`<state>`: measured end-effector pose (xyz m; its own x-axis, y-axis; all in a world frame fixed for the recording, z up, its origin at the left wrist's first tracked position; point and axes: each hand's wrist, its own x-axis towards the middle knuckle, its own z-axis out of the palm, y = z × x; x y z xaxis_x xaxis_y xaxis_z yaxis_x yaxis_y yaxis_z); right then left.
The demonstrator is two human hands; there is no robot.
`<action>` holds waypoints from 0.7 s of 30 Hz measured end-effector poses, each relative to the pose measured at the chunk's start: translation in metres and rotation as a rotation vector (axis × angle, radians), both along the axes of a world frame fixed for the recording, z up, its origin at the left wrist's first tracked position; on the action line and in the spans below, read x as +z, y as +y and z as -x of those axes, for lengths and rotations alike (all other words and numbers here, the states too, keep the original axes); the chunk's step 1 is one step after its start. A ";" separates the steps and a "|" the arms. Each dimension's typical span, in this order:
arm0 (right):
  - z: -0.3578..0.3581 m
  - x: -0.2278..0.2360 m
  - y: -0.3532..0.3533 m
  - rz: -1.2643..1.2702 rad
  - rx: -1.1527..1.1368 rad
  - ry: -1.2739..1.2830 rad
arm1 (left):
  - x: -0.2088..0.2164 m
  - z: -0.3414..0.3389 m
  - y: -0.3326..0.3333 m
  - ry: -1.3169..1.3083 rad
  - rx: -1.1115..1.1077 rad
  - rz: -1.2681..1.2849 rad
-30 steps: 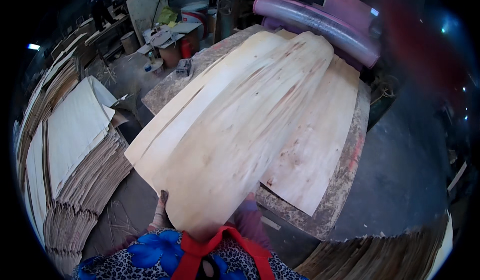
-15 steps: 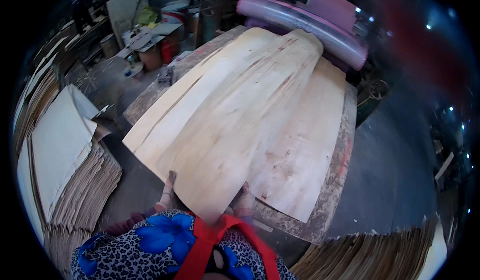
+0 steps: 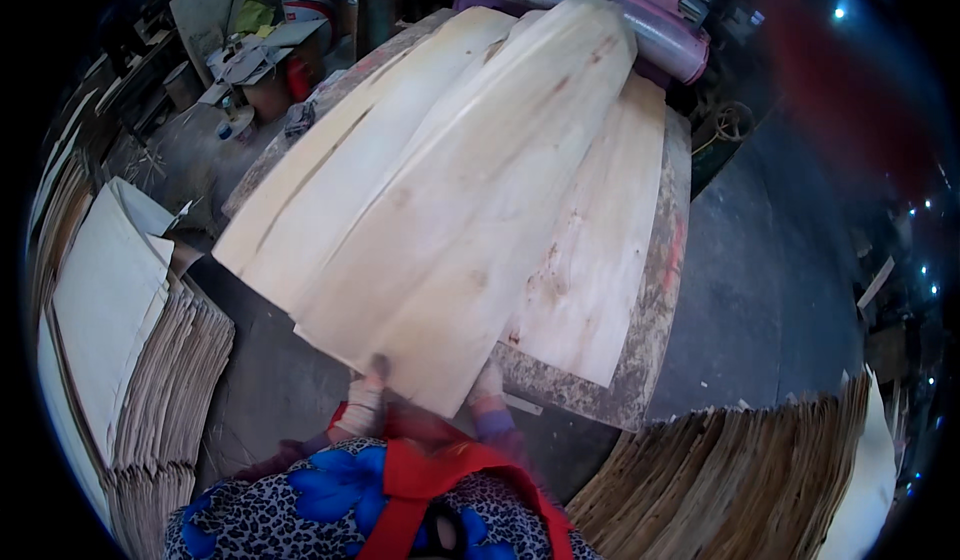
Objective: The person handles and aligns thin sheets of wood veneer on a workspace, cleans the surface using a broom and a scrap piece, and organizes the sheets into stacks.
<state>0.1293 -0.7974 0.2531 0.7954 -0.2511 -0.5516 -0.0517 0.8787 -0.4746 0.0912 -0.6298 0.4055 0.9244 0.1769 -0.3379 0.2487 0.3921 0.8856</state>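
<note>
A long pale wood veneer sheet (image 3: 440, 250) slopes away from me over other veneer sheets on a worktable, its far end raised and bent. My left hand (image 3: 365, 402) grips its near edge, thumb on top and fingers hidden underneath. At the near right corner my right hand (image 3: 487, 388) is closed on the same sheet, partly covered by it. Below it on the left lies a light veneer sheet (image 3: 310, 180) with a dark split. Another veneer sheet (image 3: 590, 290), with brown blemishes, shows on the right.
The stained worktable (image 3: 640, 380) shows along the right side. Beyond it lies a purple wrapped roll (image 3: 590, 10). Veneer stacks stand at left (image 3: 165, 380) and lower right (image 3: 730, 470). A bucket (image 3: 310, 5) and clutter are far left; a handwheel (image 3: 733, 122) sits at right.
The held veneer sheet has swung and spread to the left across the lower sheets, its far end lifted more. My left hand has moved right and nearer; the whole view has shifted.
</note>
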 end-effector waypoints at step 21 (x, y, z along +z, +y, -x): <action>0.251 0.051 -0.134 0.098 0.018 0.082 | -0.004 -0.048 -0.064 0.068 0.142 0.109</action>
<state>-0.1214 -0.9318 0.3041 0.7536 -0.2929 -0.5884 -0.1096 0.8266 -0.5519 0.1394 -0.6936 0.4015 0.8671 0.2631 -0.4229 0.2413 0.5207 0.8189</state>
